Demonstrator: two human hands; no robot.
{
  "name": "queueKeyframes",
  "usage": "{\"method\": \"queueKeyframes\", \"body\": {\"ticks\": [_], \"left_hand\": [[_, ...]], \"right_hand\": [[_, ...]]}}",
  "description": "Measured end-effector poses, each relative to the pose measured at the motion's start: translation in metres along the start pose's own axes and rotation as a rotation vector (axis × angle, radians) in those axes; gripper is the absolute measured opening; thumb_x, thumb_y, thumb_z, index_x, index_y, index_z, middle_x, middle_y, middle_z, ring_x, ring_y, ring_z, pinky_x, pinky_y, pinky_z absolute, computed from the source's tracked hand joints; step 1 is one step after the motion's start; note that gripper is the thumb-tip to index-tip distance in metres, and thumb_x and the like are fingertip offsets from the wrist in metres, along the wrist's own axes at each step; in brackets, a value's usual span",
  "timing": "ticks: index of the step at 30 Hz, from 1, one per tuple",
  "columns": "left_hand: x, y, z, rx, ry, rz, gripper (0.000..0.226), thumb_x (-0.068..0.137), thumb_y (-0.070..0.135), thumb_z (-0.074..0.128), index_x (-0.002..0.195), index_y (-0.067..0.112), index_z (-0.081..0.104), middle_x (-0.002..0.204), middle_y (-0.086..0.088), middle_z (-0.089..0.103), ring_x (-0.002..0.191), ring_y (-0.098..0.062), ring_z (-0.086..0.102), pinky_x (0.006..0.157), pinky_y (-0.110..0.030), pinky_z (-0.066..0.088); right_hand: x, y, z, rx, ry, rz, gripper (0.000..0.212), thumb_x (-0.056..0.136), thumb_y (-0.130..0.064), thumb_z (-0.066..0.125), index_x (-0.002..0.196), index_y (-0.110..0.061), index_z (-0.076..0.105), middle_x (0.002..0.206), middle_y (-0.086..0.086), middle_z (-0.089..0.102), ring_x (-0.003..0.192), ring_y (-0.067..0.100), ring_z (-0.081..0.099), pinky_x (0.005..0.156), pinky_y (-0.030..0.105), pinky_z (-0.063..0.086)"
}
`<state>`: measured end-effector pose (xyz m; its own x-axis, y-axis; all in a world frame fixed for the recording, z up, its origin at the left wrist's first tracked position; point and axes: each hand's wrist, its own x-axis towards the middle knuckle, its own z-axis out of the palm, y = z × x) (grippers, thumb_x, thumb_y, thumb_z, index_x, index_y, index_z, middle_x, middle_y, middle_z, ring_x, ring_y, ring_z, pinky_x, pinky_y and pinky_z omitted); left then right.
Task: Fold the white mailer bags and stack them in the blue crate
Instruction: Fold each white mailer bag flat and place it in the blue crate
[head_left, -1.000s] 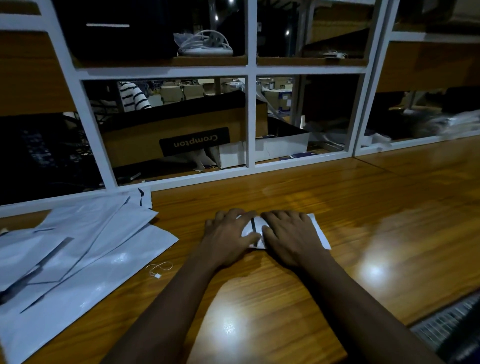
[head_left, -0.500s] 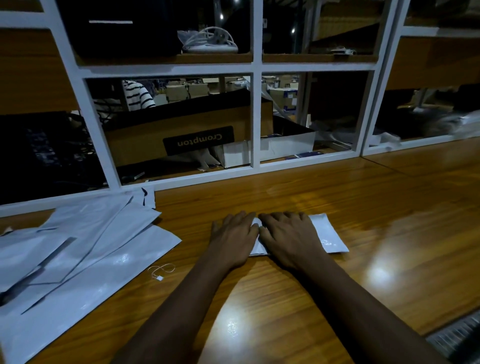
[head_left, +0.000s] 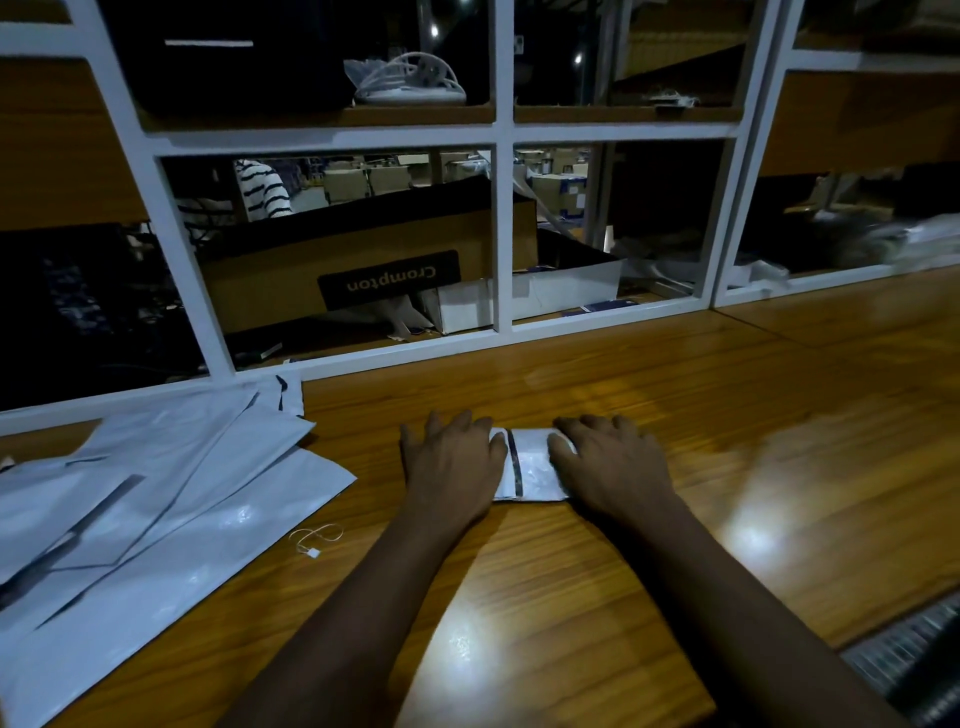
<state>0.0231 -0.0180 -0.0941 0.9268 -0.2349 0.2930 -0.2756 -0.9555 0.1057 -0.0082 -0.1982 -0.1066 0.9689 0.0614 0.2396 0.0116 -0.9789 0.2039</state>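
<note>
Pressing a crease flat is the step in hand. Both hands lie on a folded mailer (head_left: 530, 467) near the middle of the tabletop (head_left: 727, 415). The left hand (head_left: 452, 462) covers its left end and the right hand (head_left: 613, 467) its right end, fingers straight and spread, gripping nothing. Only a white strip with a dark band shows between them. The bag looks folded small, so the next move is probably to lift it and carry it to the blue crate, which is out of view. It will need a firm pinch, since the fold may spring open once the pressure lifts. A pile of unfolded mailers (head_left: 156, 493) waits well to the left, a small string tag (head_left: 314, 540) beside it. The glossy wood throws back lamp glare. Behind stands a white shelf frame (head_left: 501, 234) with a Crompton box (head_left: 374, 265); the room is dim.
</note>
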Motion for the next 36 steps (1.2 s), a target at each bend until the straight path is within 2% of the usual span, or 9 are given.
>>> {"method": "queueKeyframes", "body": {"ticks": [6, 13, 15, 18, 21, 26, 30, 33, 36], "left_hand": [[-0.006, 0.027, 0.002, -0.114, 0.035, 0.257, 0.028, 0.101, 0.035, 0.037, 0.118, 0.029, 0.059, 0.121, 0.006, 0.061, 0.116, -0.020, 0.054, 0.101, -0.044, 0.040], [-0.005, 0.034, -0.013, -0.110, 0.087, 0.147, 0.035, 0.100, 0.034, 0.037, 0.112, 0.031, 0.070, 0.108, 0.005, 0.069, 0.104, -0.020, 0.058, 0.093, -0.040, 0.033], [-0.004, 0.038, -0.015, -0.099, 0.108, 0.143, 0.034, 0.100, 0.034, 0.037, 0.110, 0.030, 0.070, 0.109, 0.006, 0.069, 0.104, -0.019, 0.058, 0.093, -0.040, 0.034], [-0.003, 0.038, -0.007, 0.024, 0.048, 0.176, 0.039, 0.102, 0.034, 0.029, 0.125, 0.027, 0.060, 0.132, -0.001, 0.059, 0.119, -0.029, 0.053, 0.100, -0.048, 0.035], [0.000, 0.034, -0.001, 0.124, -0.213, 0.188, 0.053, 0.105, 0.034, 0.031, 0.156, 0.022, 0.022, 0.162, -0.012, 0.019, 0.145, -0.044, 0.019, 0.111, -0.067, 0.017], [0.017, 0.035, -0.004, 0.085, -0.396, 0.173, 0.061, 0.106, 0.031, 0.035, 0.158, 0.019, 0.004, 0.164, -0.017, 0.002, 0.147, -0.051, 0.004, 0.109, -0.074, 0.013], [0.015, 0.033, -0.002, 0.140, -0.324, 0.195, 0.059, 0.106, 0.033, 0.031, 0.158, 0.018, 0.009, 0.164, -0.016, 0.009, 0.147, -0.049, 0.009, 0.109, -0.074, 0.015], [0.005, 0.033, 0.005, 0.166, -0.178, 0.188, 0.057, 0.102, 0.038, 0.021, 0.155, 0.018, 0.024, 0.161, -0.015, 0.023, 0.145, -0.046, 0.021, 0.110, -0.071, 0.017], [-0.005, 0.035, 0.003, 0.032, 0.069, 0.171, 0.067, 0.094, 0.044, 0.010, 0.136, 0.019, 0.056, 0.143, -0.008, 0.054, 0.130, -0.037, 0.049, 0.108, -0.059, 0.033]], "right_hand": [[-0.012, -0.017, -0.002, 0.037, 0.031, 0.075, 0.056, 0.093, -0.047, 0.014, 0.126, -0.029, 0.057, 0.122, 0.010, 0.064, 0.100, 0.042, 0.058, 0.086, 0.049, 0.038], [-0.003, -0.010, -0.018, 0.268, 0.229, 0.261, 0.036, 0.094, -0.043, 0.036, 0.090, -0.019, 0.062, 0.101, 0.008, 0.063, 0.091, 0.030, 0.055, 0.077, 0.037, 0.043], [0.003, -0.007, -0.013, 0.319, 0.186, 0.222, 0.036, 0.096, -0.042, 0.036, 0.098, -0.019, 0.064, 0.108, 0.007, 0.063, 0.097, 0.028, 0.056, 0.079, 0.037, 0.047], [0.005, -0.007, -0.008, 0.138, -0.009, 0.054, 0.055, 0.096, -0.044, 0.019, 0.133, -0.024, 0.054, 0.143, 0.009, 0.051, 0.129, 0.036, 0.045, 0.102, 0.049, 0.042], [0.003, -0.005, -0.012, 0.095, -0.127, 0.034, 0.068, 0.095, -0.050, 0.005, 0.155, -0.027, 0.029, 0.163, 0.014, 0.024, 0.147, 0.044, 0.023, 0.109, 0.065, 0.026], [0.018, -0.004, -0.014, 0.165, -0.237, 0.058, 0.055, 0.106, -0.045, 0.021, 0.158, -0.027, 0.017, 0.164, 0.017, 0.018, 0.148, 0.047, 0.018, 0.110, 0.070, 0.022], [0.021, -0.006, -0.013, 0.163, -0.224, 0.094, 0.053, 0.106, -0.043, 0.022, 0.156, -0.026, 0.024, 0.162, 0.016, 0.026, 0.146, 0.046, 0.022, 0.109, 0.070, 0.023], [0.008, -0.009, -0.013, 0.101, -0.090, 0.090, 0.049, 0.103, -0.035, 0.026, 0.143, -0.020, 0.049, 0.149, 0.015, 0.048, 0.138, 0.046, 0.038, 0.106, 0.066, 0.031], [0.001, -0.012, -0.007, 0.173, 0.219, 0.085, 0.043, 0.095, -0.031, 0.030, 0.094, -0.017, 0.071, 0.104, 0.007, 0.073, 0.106, 0.037, 0.061, 0.087, 0.048, 0.043]]}}
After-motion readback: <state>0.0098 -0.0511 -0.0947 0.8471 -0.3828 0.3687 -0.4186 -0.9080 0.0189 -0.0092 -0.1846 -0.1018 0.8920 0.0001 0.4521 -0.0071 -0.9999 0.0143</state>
